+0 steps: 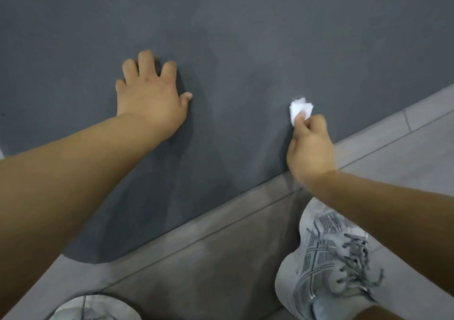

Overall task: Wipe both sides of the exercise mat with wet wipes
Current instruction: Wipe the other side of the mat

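The dark grey flat exercise mat [245, 37] is spread on the floor and fills most of the view, with its near edge running diagonally in front of the person. The left hand [149, 93] is laid flat on it with the fingers spread and holds nothing; the mat is probably steadied by it. A small white crumpled wet wipe [301, 108] is pinched between the thumb and fingers of the right hand [310, 147], close to the near edge of the mat. Whether the wipe touches the mat cannot be told.

Because the wipe is bunched so small, only a narrow strip would be cleaned by each stroke, and patches could easily be missed. So near the edge, the wipe could be dragged onto the floor and dirt carried back to the mat. If the pressure of the flat hand is lost, the mat may slide or wrinkle. Faint pale streaks are seen on the mat; whether they are damp or dust cannot be judged.

The grey tiled floor [221, 258] has long tiles with thin joints. A grey laced sports shoe [331, 258] is seen under the right forearm, and part of a second shoe [95, 307] at the bottom left.
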Tool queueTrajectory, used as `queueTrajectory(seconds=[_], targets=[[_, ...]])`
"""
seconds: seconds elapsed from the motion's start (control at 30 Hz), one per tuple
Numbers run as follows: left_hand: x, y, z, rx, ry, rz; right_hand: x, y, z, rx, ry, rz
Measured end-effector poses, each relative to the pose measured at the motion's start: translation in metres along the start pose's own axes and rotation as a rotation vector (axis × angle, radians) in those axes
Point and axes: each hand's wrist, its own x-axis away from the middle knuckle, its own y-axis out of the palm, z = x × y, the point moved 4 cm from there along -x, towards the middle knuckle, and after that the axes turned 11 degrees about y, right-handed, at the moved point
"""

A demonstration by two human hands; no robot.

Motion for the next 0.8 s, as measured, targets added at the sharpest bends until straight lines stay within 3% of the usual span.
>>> queueTrajectory(seconds=[0.17, 0.23, 0.3, 0.37, 0.5, 0.57, 0.63, 0.7, 0.77, 0.8], targets=[[0.007, 0.014, -0.016, -0.034, 0.101, -0.024, 0.063, 0.028, -0.054, 0.039, -0.843, -0.189], [0.009, 0.012, -0.022, -0.046, 0.123, -0.024, 0.052, 0.022, -0.06, 0.141, -1.035, -0.208], [0.008, 0.008, -0.026, -0.037, 0.135, -0.027, 0.01, 0.003, -0.063, 0.163, -0.89, -0.26], [0.006, 0.005, -0.028, -0.031, 0.14, -0.036, -0.047, -0.018, -0.052, 0.186, -0.649, -0.117], [0.005, 0.0, -0.034, 0.067, 0.034, -0.029, -0.123, -0.06, -0.041, 0.058, 0.029, 0.023], [0.004, 0.002, -0.041, 0.125, -0.045, -0.048, -0.113, -0.046, -0.059, 0.011, 0.073, -0.002], [0.004, 0.004, -0.048, 0.17, -0.076, -0.075, -0.078, -0.023, -0.091, 0.009, -0.19, 0.003], [0.005, 0.005, -0.052, 0.161, -0.065, -0.097, -0.034, -0.004, -0.121, -0.028, -0.653, -0.047], [0.004, 0.002, -0.054, 0.133, -0.055, -0.084, -0.012, 0.001, -0.135, 0.072, -1.064, -0.136], [0.002, 0.0, -0.055, 0.133, -0.059, -0.066, -0.019, -0.003, -0.134, 0.185, -1.157, -0.198]])
